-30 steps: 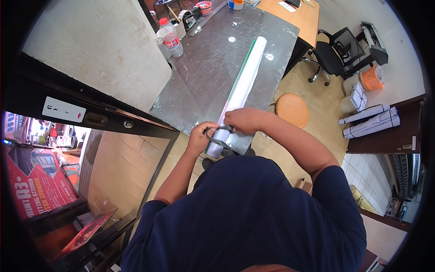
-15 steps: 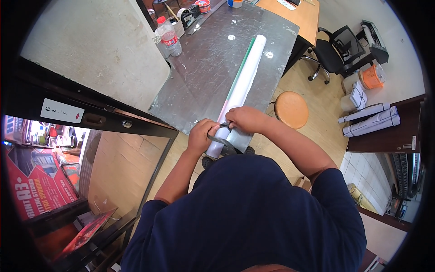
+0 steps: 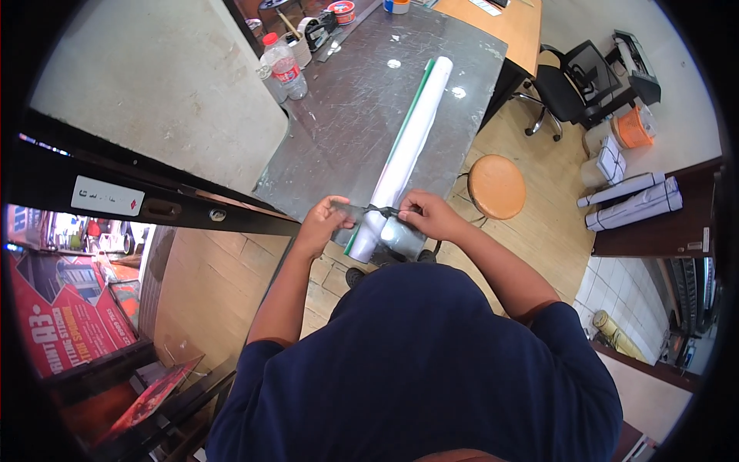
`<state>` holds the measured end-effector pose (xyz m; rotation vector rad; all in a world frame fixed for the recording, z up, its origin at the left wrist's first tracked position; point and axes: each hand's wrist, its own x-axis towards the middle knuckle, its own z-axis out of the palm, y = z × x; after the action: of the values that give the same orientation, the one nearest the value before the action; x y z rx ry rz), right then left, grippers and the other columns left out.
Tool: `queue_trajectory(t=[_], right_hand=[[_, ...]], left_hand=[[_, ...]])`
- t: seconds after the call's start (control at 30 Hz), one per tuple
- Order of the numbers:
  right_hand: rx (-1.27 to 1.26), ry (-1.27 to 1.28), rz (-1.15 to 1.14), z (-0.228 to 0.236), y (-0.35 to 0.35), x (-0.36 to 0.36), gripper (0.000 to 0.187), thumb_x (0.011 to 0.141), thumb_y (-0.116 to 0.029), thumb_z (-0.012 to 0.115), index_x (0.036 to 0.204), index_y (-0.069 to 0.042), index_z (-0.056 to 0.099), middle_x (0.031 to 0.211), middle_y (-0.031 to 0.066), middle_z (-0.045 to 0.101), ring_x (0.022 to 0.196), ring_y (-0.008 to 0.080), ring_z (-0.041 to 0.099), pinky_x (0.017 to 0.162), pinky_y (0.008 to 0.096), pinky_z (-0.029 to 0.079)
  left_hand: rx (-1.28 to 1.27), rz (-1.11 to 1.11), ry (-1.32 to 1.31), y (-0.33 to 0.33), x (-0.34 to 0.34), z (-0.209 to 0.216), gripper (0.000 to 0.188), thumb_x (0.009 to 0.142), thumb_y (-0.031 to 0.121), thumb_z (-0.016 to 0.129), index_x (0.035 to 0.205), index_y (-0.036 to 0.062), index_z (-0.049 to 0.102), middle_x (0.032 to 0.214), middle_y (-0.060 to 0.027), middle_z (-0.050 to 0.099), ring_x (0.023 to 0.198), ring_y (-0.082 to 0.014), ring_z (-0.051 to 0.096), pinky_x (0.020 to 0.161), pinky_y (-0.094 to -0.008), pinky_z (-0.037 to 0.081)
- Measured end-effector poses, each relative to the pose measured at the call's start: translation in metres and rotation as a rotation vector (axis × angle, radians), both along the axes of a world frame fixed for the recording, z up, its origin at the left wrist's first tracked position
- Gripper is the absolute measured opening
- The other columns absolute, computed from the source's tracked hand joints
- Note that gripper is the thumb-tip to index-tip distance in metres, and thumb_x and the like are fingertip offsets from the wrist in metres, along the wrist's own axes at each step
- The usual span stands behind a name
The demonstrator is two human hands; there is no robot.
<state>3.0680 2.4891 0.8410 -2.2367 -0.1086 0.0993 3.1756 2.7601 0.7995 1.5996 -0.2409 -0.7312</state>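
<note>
A long white roll with a green edge lies lengthwise on the dark table, its near end reaching over the front edge towards me. Around it near that end goes a thin black strip, which looks knotted or crossed on top. To the left of the roll, my left hand pinches one end of the strip, pulled out sideways. On the other side my right hand is closed on the strip close against the roll. The exact form of the crossing is too small to make out.
The scratched dark table carries a clear bottle with a red cap, and a tape dispenser behind it. A round stool stands right of the table. A black-framed door is at the left; an office chair stands far right.
My left hand has moved up and left, away from the roll, drawing the strip out sideways. My right hand has shifted right. The strip's loose hanging length no longer shows over the roll's near end.
</note>
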Motion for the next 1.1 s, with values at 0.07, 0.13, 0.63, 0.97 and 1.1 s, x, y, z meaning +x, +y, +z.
queue_trajectory(t=[0.07,0.13,0.63,0.97,1.1], right_hand=[[0.488,0.051,-0.085,-0.021,0.009,0.000,0.013,0.095,-0.012,0.064,0.086,-0.005,0.058,0.100,0.0065,0.067,0.078,0.0164,0.059,0.070,0.0327,0.048],[0.655,0.016,-0.108,-0.030,0.020,0.004,0.012,0.100,-0.013,0.060,0.091,-0.007,0.057,0.110,0.0051,0.067,0.078,0.0086,0.054,0.070,0.0269,0.047],[1.299,0.407,-0.193,-0.039,0.023,0.010,0.012,0.105,-0.021,0.054,0.097,-0.012,0.051,0.102,0.0048,0.064,0.081,0.0104,0.062,0.075,0.0236,0.054],[0.855,0.318,-0.160,-0.051,0.019,0.015,0.006,0.102,-0.011,0.054,0.097,-0.008,0.054,0.079,0.0009,0.060,0.067,0.0081,0.054,0.062,0.0222,0.046],[0.914,0.311,-0.131,-0.058,0.018,0.014,0.005,0.102,-0.009,0.054,0.096,-0.007,0.054,0.079,0.0003,0.060,0.066,0.0078,0.053,0.061,0.0220,0.044]], left_hand=[[-0.280,-0.057,0.174,-0.006,-0.010,0.015,0.020,0.100,0.012,0.061,0.118,0.0040,0.064,0.091,-0.0015,0.065,0.087,-0.0098,0.062,0.081,-0.0267,0.050],[-0.264,-0.141,0.173,-0.008,-0.008,0.002,0.033,0.097,0.010,0.064,0.129,0.0050,0.062,0.103,-0.0058,0.066,0.095,-0.0110,0.061,0.087,-0.0242,0.047],[0.452,-0.137,-0.257,-0.039,-0.028,0.022,0.029,0.093,0.020,0.069,0.113,-0.0009,0.067,0.097,-0.0124,0.070,0.083,-0.0188,0.064,0.077,-0.0308,0.051],[-0.298,0.038,-0.115,-0.052,-0.052,0.009,0.023,0.108,0.019,0.047,0.096,0.0032,0.059,0.090,-0.0054,0.064,0.090,-0.0122,0.057,0.084,-0.0293,0.045],[-0.384,0.007,-0.075,-0.049,-0.044,0.001,0.025,0.109,0.022,0.044,0.092,0.0057,0.054,0.082,-0.0050,0.057,0.089,-0.0152,0.055,0.087,-0.0318,0.043]])
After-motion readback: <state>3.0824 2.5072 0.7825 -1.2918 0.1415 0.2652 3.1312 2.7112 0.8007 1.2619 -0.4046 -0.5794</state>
